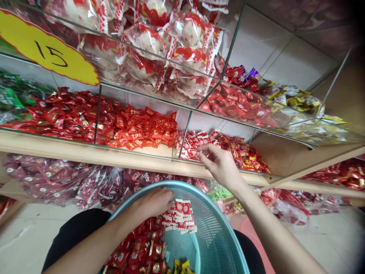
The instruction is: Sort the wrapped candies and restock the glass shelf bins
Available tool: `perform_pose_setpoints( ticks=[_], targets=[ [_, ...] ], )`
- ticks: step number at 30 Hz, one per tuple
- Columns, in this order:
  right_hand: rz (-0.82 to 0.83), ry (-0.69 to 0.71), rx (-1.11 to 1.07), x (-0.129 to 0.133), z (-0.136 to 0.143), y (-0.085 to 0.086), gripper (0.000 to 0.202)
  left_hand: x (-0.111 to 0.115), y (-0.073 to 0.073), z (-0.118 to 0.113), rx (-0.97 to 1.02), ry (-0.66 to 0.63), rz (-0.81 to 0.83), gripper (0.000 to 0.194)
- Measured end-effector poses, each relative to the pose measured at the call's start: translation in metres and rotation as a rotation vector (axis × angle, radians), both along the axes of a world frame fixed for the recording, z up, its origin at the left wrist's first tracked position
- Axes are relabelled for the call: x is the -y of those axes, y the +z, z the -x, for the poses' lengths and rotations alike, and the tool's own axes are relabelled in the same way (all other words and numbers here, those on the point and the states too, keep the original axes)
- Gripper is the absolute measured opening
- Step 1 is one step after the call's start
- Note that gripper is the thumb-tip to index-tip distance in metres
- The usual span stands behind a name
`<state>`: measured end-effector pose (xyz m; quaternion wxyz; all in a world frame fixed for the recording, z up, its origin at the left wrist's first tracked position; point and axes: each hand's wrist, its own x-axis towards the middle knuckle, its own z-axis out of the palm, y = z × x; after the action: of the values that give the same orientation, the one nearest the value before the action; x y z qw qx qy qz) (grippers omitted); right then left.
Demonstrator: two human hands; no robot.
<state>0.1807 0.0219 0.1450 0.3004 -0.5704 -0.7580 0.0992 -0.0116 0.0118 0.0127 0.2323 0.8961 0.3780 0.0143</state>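
I am reaching my right hand (221,161) to the front of the shelf (154,161), fingers bending towards the thumb beside the red-and-white packets (192,142); I cannot tell whether they are pinching one. My left hand (155,201) is curling, palm down, inside the teal basket (211,213), right beside more red-and-white packets (182,215); what its fingers are gripping, if anything, I cannot tell. Those packets are lying at the basket's far side, with dark red sweets (138,251) nearer and to the left, and yellow-wrapped ones (182,266) at the near edge. For good handling, I am judging that small, light handfuls suit these slippery wrappers, with fingers clearing the clear divider (185,135) and the orange-red sweets (145,129) to its left, so that nothing is spilling or mixing.
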Motion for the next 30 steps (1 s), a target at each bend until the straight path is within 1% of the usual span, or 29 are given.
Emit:
perform_pose_setpoints(
  ticks=[2, 4, 6, 9, 10, 12, 17, 19, 21, 23, 25, 28, 30],
  targets=[
    [0.026, 0.007, 0.058, -0.021, -0.005, 0.001, 0.024, -0.001, -0.002, 0.000, 0.001, 0.004, 0.005, 0.029],
    [0.096, 0.051, 0.070, -0.037, -0.006, 0.000, 0.024, -0.001, -0.003, 0.000, -0.001, 0.013, 0.007, 0.031],
    [0.166, 0.130, 0.053, -0.048, -0.003, -0.001, 0.026, -0.001, -0.003, 0.001, -0.008, 0.021, 0.016, 0.032],
    [0.248, 0.253, 0.077, -0.054, 0.008, 0.001, 0.028, 0.000, 0.000, 0.001, -0.018, 0.029, 0.034, 0.031],
    [0.266, 0.273, 0.102, -0.054, 0.012, 0.001, 0.026, 0.000, 0.002, 0.001, -0.019, 0.031, 0.038, 0.031],
    [0.269, 0.270, 0.155, -0.056, 0.018, 0.002, 0.023, 0.001, 0.003, 0.001, -0.020, 0.033, 0.041, 0.031],
    [0.196, 0.183, 0.182, -0.057, 0.019, -0.003, 0.020, 0.001, 0.005, 0.000, -0.017, 0.034, 0.053, 0.029],
    [0.193, 0.197, 0.192, -0.056, 0.017, -0.005, 0.018, 0.001, 0.005, 0.000, -0.012, 0.033, 0.051, 0.029],
    [0.191, 0.241, 0.189, -0.055, 0.017, -0.006, 0.022, 0.001, 0.005, 0.001, -0.016, 0.031, 0.047, 0.029],
    [0.169, 0.274, 0.173, -0.054, 0.017, -0.007, 0.027, 0.001, 0.005, 0.001, -0.026, 0.031, 0.041, 0.030],
    [0.130, 0.277, 0.149, -0.051, 0.016, -0.005, 0.030, 0.001, 0.005, 0.002, -0.036, 0.025, 0.038, 0.031],
    [0.060, 0.240, 0.067, -0.041, 0.011, 0.000, 0.029, 0.001, 0.004, 0.002, -0.030, 0.022, 0.028, 0.030],
    [0.034, 0.189, -0.033, -0.028, 0.007, 0.005, 0.027, 0.000, 0.003, 0.002, -0.023, 0.019, 0.017, 0.029]
  ],
)
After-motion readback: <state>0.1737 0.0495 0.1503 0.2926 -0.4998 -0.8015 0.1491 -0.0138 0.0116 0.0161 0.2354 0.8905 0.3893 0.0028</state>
